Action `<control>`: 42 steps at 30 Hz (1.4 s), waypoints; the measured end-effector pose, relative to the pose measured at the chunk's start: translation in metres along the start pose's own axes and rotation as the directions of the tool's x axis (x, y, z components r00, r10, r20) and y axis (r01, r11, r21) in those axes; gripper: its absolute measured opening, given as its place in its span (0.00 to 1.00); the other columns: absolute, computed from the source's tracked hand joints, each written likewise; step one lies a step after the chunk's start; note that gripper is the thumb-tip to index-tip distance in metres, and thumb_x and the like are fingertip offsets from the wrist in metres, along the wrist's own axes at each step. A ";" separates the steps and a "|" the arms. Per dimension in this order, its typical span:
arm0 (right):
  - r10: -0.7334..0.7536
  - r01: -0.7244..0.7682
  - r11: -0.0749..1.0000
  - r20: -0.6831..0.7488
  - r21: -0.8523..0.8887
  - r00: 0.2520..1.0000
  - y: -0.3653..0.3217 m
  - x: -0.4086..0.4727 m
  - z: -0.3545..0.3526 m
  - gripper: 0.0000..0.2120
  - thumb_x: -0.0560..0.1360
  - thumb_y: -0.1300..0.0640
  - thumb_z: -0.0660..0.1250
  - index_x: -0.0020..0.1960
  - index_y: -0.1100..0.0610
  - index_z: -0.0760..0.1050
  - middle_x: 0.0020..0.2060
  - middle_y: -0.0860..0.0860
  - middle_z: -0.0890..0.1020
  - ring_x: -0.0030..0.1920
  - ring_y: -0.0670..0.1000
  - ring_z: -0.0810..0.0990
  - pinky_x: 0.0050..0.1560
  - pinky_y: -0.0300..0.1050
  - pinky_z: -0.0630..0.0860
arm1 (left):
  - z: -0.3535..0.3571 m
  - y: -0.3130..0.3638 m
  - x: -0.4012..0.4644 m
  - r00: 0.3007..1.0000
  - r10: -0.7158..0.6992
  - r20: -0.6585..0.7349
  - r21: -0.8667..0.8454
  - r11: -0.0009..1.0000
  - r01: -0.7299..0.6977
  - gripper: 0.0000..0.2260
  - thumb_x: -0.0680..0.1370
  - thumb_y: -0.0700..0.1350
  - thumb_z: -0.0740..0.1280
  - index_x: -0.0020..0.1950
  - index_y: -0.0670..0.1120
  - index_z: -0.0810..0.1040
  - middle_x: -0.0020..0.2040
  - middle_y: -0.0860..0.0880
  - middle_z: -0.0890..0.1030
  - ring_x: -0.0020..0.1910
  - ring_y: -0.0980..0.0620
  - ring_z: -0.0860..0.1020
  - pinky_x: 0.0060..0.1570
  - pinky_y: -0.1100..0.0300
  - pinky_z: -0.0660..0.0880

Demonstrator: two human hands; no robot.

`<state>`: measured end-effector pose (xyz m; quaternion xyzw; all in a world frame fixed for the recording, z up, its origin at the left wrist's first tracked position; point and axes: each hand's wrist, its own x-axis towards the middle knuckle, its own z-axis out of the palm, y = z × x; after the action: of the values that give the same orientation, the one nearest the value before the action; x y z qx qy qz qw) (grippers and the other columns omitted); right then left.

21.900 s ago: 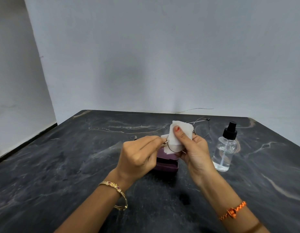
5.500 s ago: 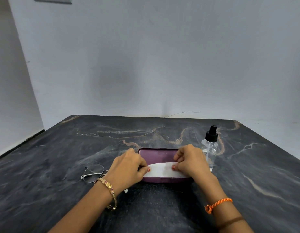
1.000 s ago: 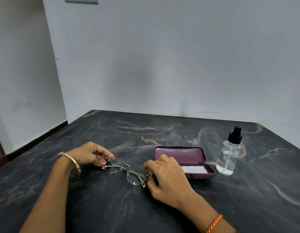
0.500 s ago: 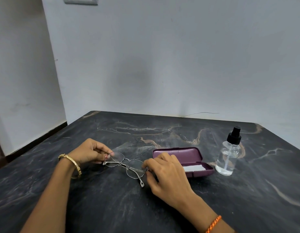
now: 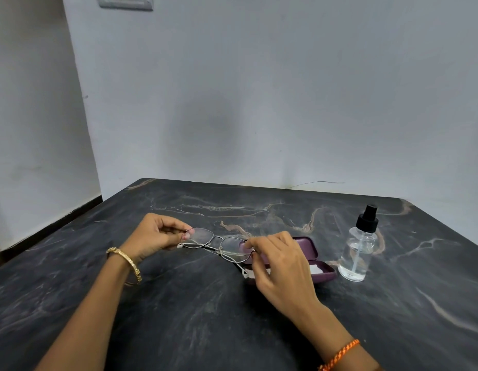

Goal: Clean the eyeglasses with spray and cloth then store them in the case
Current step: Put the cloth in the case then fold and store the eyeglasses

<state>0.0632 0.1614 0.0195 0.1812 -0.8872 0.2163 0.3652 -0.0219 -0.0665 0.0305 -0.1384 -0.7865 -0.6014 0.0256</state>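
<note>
Thin metal-framed eyeglasses (image 5: 216,243) hang just above the dark table, temples folded. My left hand (image 5: 155,234) pinches the left lens rim. My right hand (image 5: 278,261) grips the right end of the frame, over the open purple case (image 5: 310,247). The case lies behind my right hand, lid up, with the folded white cloth (image 5: 317,269) inside its tray. A clear spray bottle (image 5: 358,257) with a black pump stands upright right of the case.
The dark marble table (image 5: 205,317) runs to a white wall at the back and a wall on the left. A switch plate (image 5: 125,2) is high on the wall. A thin wire (image 5: 315,183) lies at the table's back edge.
Both hands have lifted the eyeglasses and carried them to the right, so the right lens now overlaps the case. The cloth lies in the case, where earlier it was in my hands.
</note>
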 end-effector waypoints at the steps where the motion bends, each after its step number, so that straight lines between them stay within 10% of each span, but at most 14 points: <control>1: 0.009 -0.009 1.000 -0.005 0.003 1.000 0.002 0.000 0.000 0.07 0.66 0.65 0.65 0.41 0.56 0.78 0.33 0.48 0.81 0.36 0.52 0.74 0.38 0.39 0.68 | 0.003 0.000 0.000 1.000 0.004 -0.005 -0.002 1.000 -0.004 0.08 0.69 0.28 0.69 0.39 0.40 0.82 0.24 0.52 0.80 0.23 0.61 0.74 0.23 0.72 0.70; 28: 0.483 -0.423 0.841 -0.116 0.336 0.868 0.063 0.010 -0.019 0.16 0.70 0.70 0.59 0.38 0.50 0.77 0.35 0.42 0.81 0.30 0.47 0.75 0.31 0.38 0.69 | 0.067 0.023 -0.004 0.983 0.092 0.162 0.176 0.977 -0.120 0.07 0.68 0.33 0.72 0.39 0.45 0.83 0.24 0.57 0.79 0.24 0.64 0.74 0.27 0.76 0.69; 38: 0.538 -0.564 0.782 0.169 0.266 0.826 0.083 0.011 -0.031 0.19 0.70 0.72 0.62 0.34 0.49 0.76 0.31 0.45 0.81 0.35 0.43 0.78 0.34 0.25 0.71 | 0.083 0.024 -0.005 0.949 -0.069 0.307 0.274 0.962 -0.018 0.04 0.68 0.34 0.73 0.41 0.40 0.82 0.31 0.50 0.80 0.24 0.65 0.74 0.27 0.75 0.69; 42: 0.525 -0.558 0.821 0.227 0.118 0.820 0.083 0.009 -0.032 0.17 0.68 0.72 0.60 0.35 0.50 0.76 0.34 0.52 0.84 0.38 0.50 0.80 0.39 0.39 0.74 | 0.083 0.024 -0.006 0.936 -0.101 0.338 0.292 0.956 -0.003 0.06 0.68 0.35 0.72 0.37 0.45 0.80 0.29 0.52 0.79 0.24 0.64 0.74 0.24 0.73 0.68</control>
<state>0.0357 0.2460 0.0259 -0.0279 -0.9087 0.3724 0.1867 0.0002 0.0176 0.0290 -0.2177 -0.8608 -0.4468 -0.1095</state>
